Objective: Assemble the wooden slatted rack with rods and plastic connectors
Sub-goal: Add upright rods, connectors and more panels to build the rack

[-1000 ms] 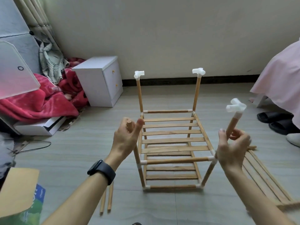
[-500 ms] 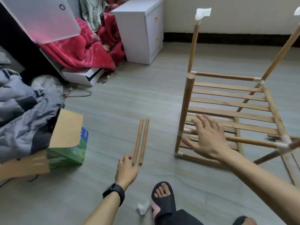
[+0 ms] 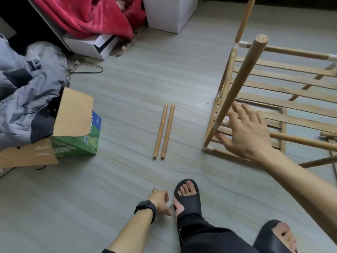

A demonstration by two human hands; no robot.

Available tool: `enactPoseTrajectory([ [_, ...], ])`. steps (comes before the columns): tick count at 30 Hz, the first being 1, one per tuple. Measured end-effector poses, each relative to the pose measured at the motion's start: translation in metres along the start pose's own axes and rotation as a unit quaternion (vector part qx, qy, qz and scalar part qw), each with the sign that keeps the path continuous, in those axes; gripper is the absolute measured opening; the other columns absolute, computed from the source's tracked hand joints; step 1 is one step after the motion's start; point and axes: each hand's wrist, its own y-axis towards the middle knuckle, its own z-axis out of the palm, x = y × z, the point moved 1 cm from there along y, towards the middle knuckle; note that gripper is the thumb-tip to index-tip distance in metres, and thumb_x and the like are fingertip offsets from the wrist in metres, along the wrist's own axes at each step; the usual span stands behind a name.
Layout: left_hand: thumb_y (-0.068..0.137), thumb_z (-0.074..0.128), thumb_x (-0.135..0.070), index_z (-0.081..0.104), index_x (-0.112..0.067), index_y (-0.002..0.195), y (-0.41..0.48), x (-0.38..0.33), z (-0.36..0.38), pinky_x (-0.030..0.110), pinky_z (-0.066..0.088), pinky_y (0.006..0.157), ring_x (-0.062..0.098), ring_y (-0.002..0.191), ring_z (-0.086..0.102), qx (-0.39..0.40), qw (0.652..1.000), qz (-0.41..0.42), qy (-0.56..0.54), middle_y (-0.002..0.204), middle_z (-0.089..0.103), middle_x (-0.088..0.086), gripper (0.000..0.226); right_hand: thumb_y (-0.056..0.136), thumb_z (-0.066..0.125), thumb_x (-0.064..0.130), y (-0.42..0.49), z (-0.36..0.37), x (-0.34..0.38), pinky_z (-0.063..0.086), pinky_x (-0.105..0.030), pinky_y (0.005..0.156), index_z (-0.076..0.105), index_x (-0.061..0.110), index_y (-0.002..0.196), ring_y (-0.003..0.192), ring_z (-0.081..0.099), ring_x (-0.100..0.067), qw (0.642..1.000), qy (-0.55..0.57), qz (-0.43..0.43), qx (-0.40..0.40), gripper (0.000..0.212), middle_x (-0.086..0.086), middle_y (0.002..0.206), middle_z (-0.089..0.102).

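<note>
The wooden slatted rack (image 3: 284,84) stands on the floor at the right, its rods joined by white plastic connectors (image 3: 217,125). Its near left upright rod (image 3: 242,77) ends in a bare top. My right hand (image 3: 246,134) hovers with fingers spread at the rack's near left corner, close to that upright, holding nothing. Two loose wooden rods (image 3: 164,132) lie side by side on the floor left of the rack. My left hand (image 3: 160,199), with a black watch on the wrist, reaches down to the floor beside my sandal; its fingertips are hidden.
A green carton with cardboard flaps (image 3: 73,136) and grey clothes (image 3: 27,92) sit at the left. A red blanket (image 3: 87,13), a white box (image 3: 91,46) and a white cabinet (image 3: 169,13) are at the back. My feet wear black sandals (image 3: 187,199).
The view has tilted down and left. My left hand drew back from the loose rods' near ends to the floor by my sandal. My right hand stayed spread at the rack's corner.
</note>
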Motion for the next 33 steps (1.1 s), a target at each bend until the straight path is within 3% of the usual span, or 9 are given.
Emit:
enactPoseTrajectory([
  [3,0.088,0.072,-0.035,0.056,-0.025,0.104,0.012,-0.002,0.006,0.032,0.051,0.098,0.028,0.105,0.064,-0.041,0.997,0.019,0.058,0.132,0.039,0.007,0.025,0.088,0.036,0.079,0.0,0.001,0.0,0.022,-0.055,0.121,0.021,0.024,0.156,0.154,0.017,-0.031,1.0,-0.002,0.001,0.0,0.089,-0.007,0.167,0.022],
  [8,0.092,0.068,-0.028,0.066,-0.02,0.119,0.014,0.005,-0.017,0.028,0.048,0.102,0.023,0.117,0.061,-0.08,0.997,0.003,-0.017,0.135,0.051,0.007,0.027,0.086,0.036,0.08,0.001,-0.006,-0.001,0.017,-0.053,0.123,0.012,0.026,0.159,0.156,0.009,-0.028,0.999,-0.004,-0.005,0.033,0.093,-0.004,0.17,0.012],
  [13,0.089,0.073,-0.008,0.063,-0.014,0.104,-0.023,-0.014,-0.078,0.035,0.06,0.086,0.019,0.088,0.065,-0.088,0.963,0.054,-0.248,0.103,0.066,0.007,0.019,0.076,0.037,0.089,0.001,-0.021,-0.008,0.006,-0.05,0.126,-0.006,0.028,0.162,0.157,-0.006,-0.025,0.991,0.027,-0.033,0.129,0.114,-0.001,0.17,-0.007],
  [15,0.088,0.074,-0.004,0.062,-0.013,0.108,-0.056,-0.038,-0.112,0.04,0.06,0.089,0.024,0.095,0.067,-0.096,0.935,0.129,-0.315,0.11,0.063,0.009,0.025,0.061,0.034,0.093,0.006,-0.038,-0.012,0.005,-0.046,0.126,0.003,0.03,0.162,0.157,-0.003,-0.023,0.977,0.101,-0.016,0.189,0.123,0.001,0.17,-0.004],
  [18,0.089,0.074,-0.002,0.064,-0.015,0.112,-0.121,-0.089,-0.169,0.042,0.06,0.091,0.031,0.103,0.07,-0.106,0.879,0.264,-0.382,0.121,0.063,0.015,0.029,0.069,0.059,0.072,0.008,-0.072,-0.02,0.03,-0.04,0.114,0.04,0.021,0.153,0.142,0.038,-0.025,0.936,0.271,0.03,0.224,0.1,-0.007,0.162,0.033],
  [24,0.095,0.063,-0.005,0.064,-0.006,0.125,-0.261,-0.197,-0.263,0.03,0.06,0.082,0.028,0.098,0.073,-0.115,0.716,0.483,-0.49,0.123,0.068,0.017,0.03,0.097,0.062,0.04,0.002,-0.147,-0.036,0.05,-0.026,0.087,0.061,0.015,0.128,0.107,0.061,-0.014,0.911,0.409,0.049,0.005,0.04,-0.001,0.12,0.065],
  [26,0.099,0.057,-0.005,0.066,-0.008,0.124,-0.293,-0.226,-0.279,0.028,0.06,0.079,0.026,0.096,0.071,-0.117,0.676,0.521,-0.508,0.12,0.068,0.012,0.026,0.1,0.058,0.04,0.001,-0.186,-0.035,0.05,-0.025,0.081,0.064,0.019,0.119,0.104,0.063,-0.013,0.871,0.481,0.057,-0.088,0.029,0.003,0.111,0.067],
  [30,0.103,0.052,-0.011,0.065,-0.012,0.128,-0.315,-0.267,-0.275,0.028,0.058,0.073,0.025,0.091,0.068,-0.064,0.648,0.541,-0.532,0.119,0.067,0.014,0.028,0.104,0.047,0.041,-0.009,-0.25,-0.019,0.054,-0.033,0.083,0.068,0.02,0.116,0.097,0.069,-0.02,0.746,0.653,0.027,-0.126,0.032,-0.004,0.109,0.072],
  [33,0.104,0.053,-0.015,0.064,-0.015,0.13,-0.304,-0.275,-0.256,0.029,0.056,0.07,0.024,0.086,0.068,-0.028,0.635,0.532,-0.56,0.128,0.062,0.023,0.029,0.103,0.053,0.034,-0.019,-0.26,-0.004,0.049,-0.023,0.063,0.072,0.017,0.107,0.07,0.061,-0.012,0.754,0.64,-0.009,-0.151,0.026,-0.003,0.086,0.07],
])
